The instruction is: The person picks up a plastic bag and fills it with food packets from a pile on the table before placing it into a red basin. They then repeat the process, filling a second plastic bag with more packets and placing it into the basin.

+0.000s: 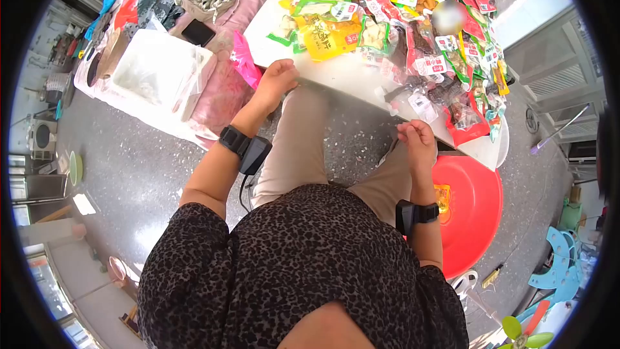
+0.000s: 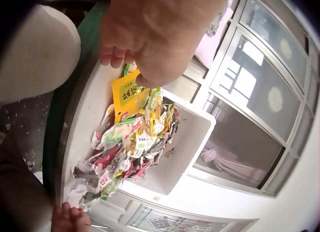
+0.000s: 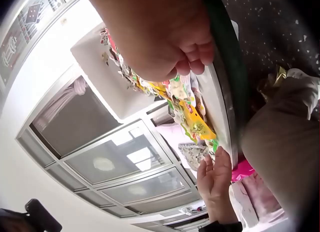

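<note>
A large heap of small sealed snack packets (image 1: 413,26) in green, yellow, red and clear wrapping covers much of the white table (image 1: 342,77). At its near left lies a bigger yellow packet (image 1: 326,37). My left hand (image 1: 279,77) is at the table's near edge, beside a pink plastic bag (image 1: 245,59), with loosely bent fingers and nothing in them. Farther right, my right hand (image 1: 418,139) hovers by the same edge, close to a red-edged packet (image 1: 466,119); its fingers hang loosely curled around nothing. The right wrist view shows both hands (image 3: 215,179) without a packet.
On the floor to my right stands a red basin (image 1: 475,213) holding a yellow packet (image 1: 442,198). A white foam box (image 1: 161,71) and a dark phone-like slab (image 1: 198,33) lie on the pink-covered bed (image 1: 226,100) at left. Another white foam box (image 2: 195,137) stands behind the heap.
</note>
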The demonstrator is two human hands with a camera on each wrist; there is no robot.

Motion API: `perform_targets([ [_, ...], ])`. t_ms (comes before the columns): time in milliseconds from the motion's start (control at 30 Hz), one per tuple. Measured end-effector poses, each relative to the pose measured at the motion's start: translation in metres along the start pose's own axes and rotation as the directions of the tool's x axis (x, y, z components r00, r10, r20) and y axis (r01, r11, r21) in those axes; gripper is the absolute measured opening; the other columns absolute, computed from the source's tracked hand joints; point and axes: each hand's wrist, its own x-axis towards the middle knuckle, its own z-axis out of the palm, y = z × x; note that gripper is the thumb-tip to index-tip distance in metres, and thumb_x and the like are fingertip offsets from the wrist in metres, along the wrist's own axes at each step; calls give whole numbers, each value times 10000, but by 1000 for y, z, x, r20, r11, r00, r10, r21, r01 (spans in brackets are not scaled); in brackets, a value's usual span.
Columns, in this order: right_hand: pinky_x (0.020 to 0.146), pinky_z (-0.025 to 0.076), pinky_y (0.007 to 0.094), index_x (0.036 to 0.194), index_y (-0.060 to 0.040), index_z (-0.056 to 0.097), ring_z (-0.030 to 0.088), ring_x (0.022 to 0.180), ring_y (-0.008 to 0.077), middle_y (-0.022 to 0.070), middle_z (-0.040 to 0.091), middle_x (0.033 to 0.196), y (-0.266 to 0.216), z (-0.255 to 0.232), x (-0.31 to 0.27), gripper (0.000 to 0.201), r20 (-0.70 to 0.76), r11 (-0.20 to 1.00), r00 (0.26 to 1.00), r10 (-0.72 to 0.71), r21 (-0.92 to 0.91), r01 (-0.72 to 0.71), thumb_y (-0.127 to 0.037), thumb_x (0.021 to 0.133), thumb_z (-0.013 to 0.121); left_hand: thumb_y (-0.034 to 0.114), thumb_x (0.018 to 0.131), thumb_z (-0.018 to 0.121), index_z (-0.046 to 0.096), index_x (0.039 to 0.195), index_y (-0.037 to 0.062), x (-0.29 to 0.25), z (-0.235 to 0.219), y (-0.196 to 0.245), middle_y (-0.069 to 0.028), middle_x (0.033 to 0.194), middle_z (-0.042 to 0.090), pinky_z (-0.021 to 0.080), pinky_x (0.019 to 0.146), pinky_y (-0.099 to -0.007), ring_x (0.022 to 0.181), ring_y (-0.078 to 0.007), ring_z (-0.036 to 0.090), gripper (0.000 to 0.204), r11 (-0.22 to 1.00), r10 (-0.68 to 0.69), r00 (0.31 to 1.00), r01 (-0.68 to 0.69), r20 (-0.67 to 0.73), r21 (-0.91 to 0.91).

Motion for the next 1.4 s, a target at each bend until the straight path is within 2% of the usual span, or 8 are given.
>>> perform_targets([
  [167,658,445,260,904,-32,466,540,792,150,61,549,822,2,50,16,121,188,992,978,86,77,-102,-62,789,450,48,771,465,377,1005,77,45,28,3,-77,951,476,422,756,-343,855,-220,490,252,886,-196,973,230,126,-402],
  [433,639,448,265,933,-39,463,527,761,134,51,526,874,-14,103,44,172,237,955,951,198,170,-242,-115,781,488,-7,750,470,381,816,103,56,52,11,-65,785,524,471,622,-336,624,-179,543,156,919,-174,985,158,-12,-360],
  [700,811,381,394,1095,-55,381,468,961,238,112,467,1059,-11,156,109,321,582,601,807,98,612,-514,-232,829,411,-49,719,460,355,820,55,19,66,16,-111,767,491,476,588,-323,605,-215,531,179,844,-45,985,128,169,-521],
  [833,856,353,437,1153,-34,327,431,1031,273,133,426,1127,-6,168,108,341,495,539,868,27,724,-430,-136,831,373,43,746,515,444,753,94,15,56,8,-43,696,523,450,527,-282,519,-140,519,88,950,-158,974,195,165,-242],
  [933,872,351,431,1157,-27,318,425,1039,276,133,415,1137,5,171,112,351,419,538,901,109,738,-408,-72,814,376,86,724,563,467,822,58,26,32,11,-32,668,515,428,528,-266,544,-144,516,140,974,64,991,-87,115,210],
  [1100,879,357,431,1170,-33,303,415,1051,286,134,400,1149,0,168,101,408,414,529,909,-41,781,-332,1,770,377,285,627,639,444,1069,47,74,4,57,-150,1041,454,390,786,-363,993,-285,432,539,339,726,645,-637,239,692],
  [1267,857,378,434,1164,-34,299,421,1048,282,128,404,1135,-11,167,85,452,436,559,888,-147,777,-289,18,726,399,521,559,609,242,1261,164,123,14,83,-198,1282,206,176,950,-429,1191,-359,157,869,89,208,894,-422,398,902],
  [1400,840,395,405,1140,-22,316,443,1022,267,120,419,1109,-22,166,74,441,391,628,914,-104,739,-245,25,712,412,505,573,611,250,1260,133,142,26,89,-209,1268,224,211,954,-371,1181,-343,207,861,226,-5,856,-503,517,834],
])
